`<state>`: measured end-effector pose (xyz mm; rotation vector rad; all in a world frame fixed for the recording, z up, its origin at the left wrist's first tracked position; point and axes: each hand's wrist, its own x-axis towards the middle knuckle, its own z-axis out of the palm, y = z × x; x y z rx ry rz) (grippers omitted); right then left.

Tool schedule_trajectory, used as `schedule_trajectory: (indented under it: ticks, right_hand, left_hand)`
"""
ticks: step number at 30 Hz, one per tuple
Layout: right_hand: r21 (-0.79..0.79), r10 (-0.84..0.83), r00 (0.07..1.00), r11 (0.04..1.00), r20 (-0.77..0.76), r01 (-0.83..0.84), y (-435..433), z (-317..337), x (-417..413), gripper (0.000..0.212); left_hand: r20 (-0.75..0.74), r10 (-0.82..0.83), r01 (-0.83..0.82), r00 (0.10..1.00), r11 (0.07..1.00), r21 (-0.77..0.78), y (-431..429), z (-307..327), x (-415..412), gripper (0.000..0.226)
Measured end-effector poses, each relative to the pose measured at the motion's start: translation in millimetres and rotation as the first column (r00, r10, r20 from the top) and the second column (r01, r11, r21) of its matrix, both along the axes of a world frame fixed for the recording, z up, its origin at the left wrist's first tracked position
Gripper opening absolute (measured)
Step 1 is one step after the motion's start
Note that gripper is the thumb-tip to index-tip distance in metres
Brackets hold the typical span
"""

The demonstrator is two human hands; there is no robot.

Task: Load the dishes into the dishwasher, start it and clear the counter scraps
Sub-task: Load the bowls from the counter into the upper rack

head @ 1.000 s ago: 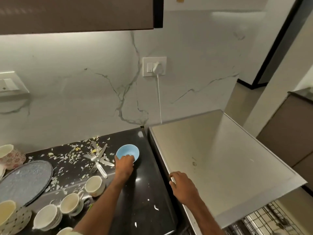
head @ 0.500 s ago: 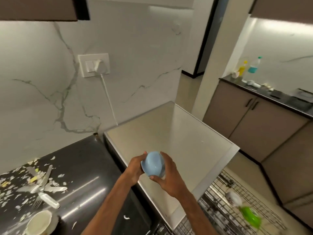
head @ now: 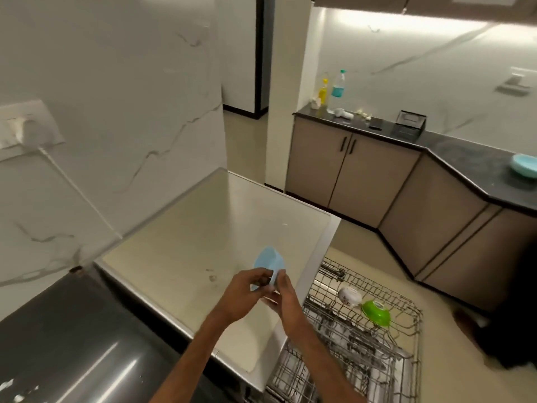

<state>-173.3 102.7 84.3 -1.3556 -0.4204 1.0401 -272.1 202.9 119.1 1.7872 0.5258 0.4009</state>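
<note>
Both of my hands hold a small light blue bowl, tipped on its side, above the dishwasher's flat top. My left hand grips its lower left edge and my right hand pinches its right side. To the lower right the pulled-out wire dishwasher rack carries a green bowl and a white patterned cup, both upside down.
A dark glossy counter lies at the lower left with a few white scraps at its edge. A plug and cord hang on the marble wall. Across the floor a dark L-shaped counter holds bottles, a wire basket and a teal bowl.
My left hand lifted the blue bowl off the scrap-strewn counter and brought it right. My right hand left the dishwasher's edge and joined it on the bowl. The view swung right.
</note>
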Motion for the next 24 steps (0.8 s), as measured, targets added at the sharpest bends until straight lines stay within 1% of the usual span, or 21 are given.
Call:
schedule_trajectory:
  ticks: [1, 2, 3, 5, 7, 9, 11, 13, 14, 15, 16, 17, 18, 19, 20, 21, 23, 24]
  right_hand:
    - [-0.003, -0.048, 0.998, 0.999, -0.03, 0.048, -3.8, -2.7, 5.1, 0.093]
    - [0.001, -0.107, 0.994, 0.994, -0.035, 0.107, -7.5, -5.1, 11.1, 0.101]
    - [-0.004, -0.169, 0.986, 0.986, -0.012, 0.169, -12.3, -8.2, 18.5, 0.108]
    - [-0.009, -0.261, 0.96, 0.965, 0.101, 0.264, -22.7, -13.6, 32.3, 0.116]
    - [-0.013, -0.283, 0.93, 0.956, 0.233, 0.294, -32.9, -17.2, 43.6, 0.116]
    - [-0.016, -0.275, 0.897, 0.954, 0.346, 0.298, -44.3, -26.7, 58.8, 0.113]
    - [-0.019, -0.296, 0.857, 0.942, 0.422, 0.334, -58.4, -38.9, 78.5, 0.105]
    - [-0.042, -0.304, 0.83, 0.93, 0.468, 0.365, -74.8, -46.9, 99.7, 0.096]
    - [-0.081, -0.288, 0.821, 0.924, 0.493, 0.373, -84.3, -50.5, 111.5, 0.093]
    - [-0.126, -0.262, 0.815, 0.919, 0.516, 0.375, -93.9, -56.5, 124.0, 0.09]
    - [-0.185, -0.229, 0.818, 0.909, 0.528, 0.374, -103.2, -64.7, 136.1, 0.088]
    - [-0.254, -0.187, 0.826, 0.895, 0.531, 0.366, -111.5, -74.3, 145.5, 0.089]
    - [-0.332, -0.142, 0.84, 0.874, 0.524, 0.354, -118.8, -85.2, 157.2, 0.092]
    - [-0.407, -0.092, 0.852, 0.848, 0.515, 0.338, -125.0, -96.2, 168.4, 0.096]
    - [-0.476, -0.029, 0.86, 0.823, 0.51, 0.31, -129.1, -105.2, 179.3, 0.1]
    - [-0.532, 0.034, 0.859, 0.798, 0.511, 0.284, -131.6, -115.8, 190.4, 0.103]
    - [-0.627, 0.179, 0.84, 0.746, 0.511, 0.223, -130.9, -133.2, 210.9, 0.105]
    - [-0.661, 0.228, 0.837, 0.724, 0.498, 0.196, -127.6, -144.3, 221.9, 0.107]
  left_hand:
    - [0.01, 0.008, -0.009, 1.0, 1.0, 0.028, 0.0, -0.6, 7.1, 0.018]
    - [0.026, 0.023, -0.023, 0.999, 1.0, 0.001, 0.6, -0.4, 13.0, 0.017]
    - [0.032, 0.041, -0.04, 0.999, 0.998, -0.053, 0.7, -1.4, 20.3, 0.017]
    - [0.008, 0.086, -0.083, 0.996, 0.982, -0.171, -4.0, -3.3, 36.8, 0.017]
    - [-0.025, 0.106, -0.108, 0.994, 0.941, -0.32, -14.0, -8.9, 57.0, 0.014]
    - [-0.06, 0.116, -0.131, 0.991, 0.893, -0.432, -26.0, -15.6, 82.9, 0.019]
    - [-0.099, 0.09, -0.128, 0.991, 0.863, -0.489, -36.2, -23.3, 110.7, 0.023]
    - [-0.146, 0.038, -0.105, 0.988, 0.867, -0.487, -43.9, -33.2, 138.2, 0.026]
    - [-0.173, 0.013, -0.091, 0.985, 0.888, -0.45, -47.3, -39.6, 154.0, 0.026]
    - [-0.211, -0.008, -0.068, 0.978, 0.934, -0.35, -49.2, -46.7, 170.5, 0.028]
    - [-0.262, -0.013, -0.034, 0.965, 0.984, -0.175, -49.0, -54.0, 187.1, 0.031]
    - [-0.31, -0.006, 0.015, 0.951, 0.999, 0.029, -46.1, -59.8, 200.5, 0.038]
    - [-0.339, 0.013, 0.068, 0.941, 0.972, 0.227, -41.8, -65.7, 217.5, 0.043]
    - [-0.355, 0.029, 0.111, 0.934, 0.923, 0.369, -35.8, -70.8, 233.8, 0.048]
    - [-0.392, 0.04, 0.156, 0.919, 0.876, 0.456, -28.2, -78.5, 249.5, 0.054]
    - [-0.464, 0.05, 0.225, 0.884, 0.825, 0.518, -19.8, -87.0, 263.7, 0.061]
    - [-0.663, 0.091, 0.424, 0.743, 0.702, 0.572, -2.9, -107.8, 283.5, 0.083]
    - [-0.709, 0.128, 0.488, 0.693, 0.641, 0.592, 4.2, -121.3, 289.7, 0.091]
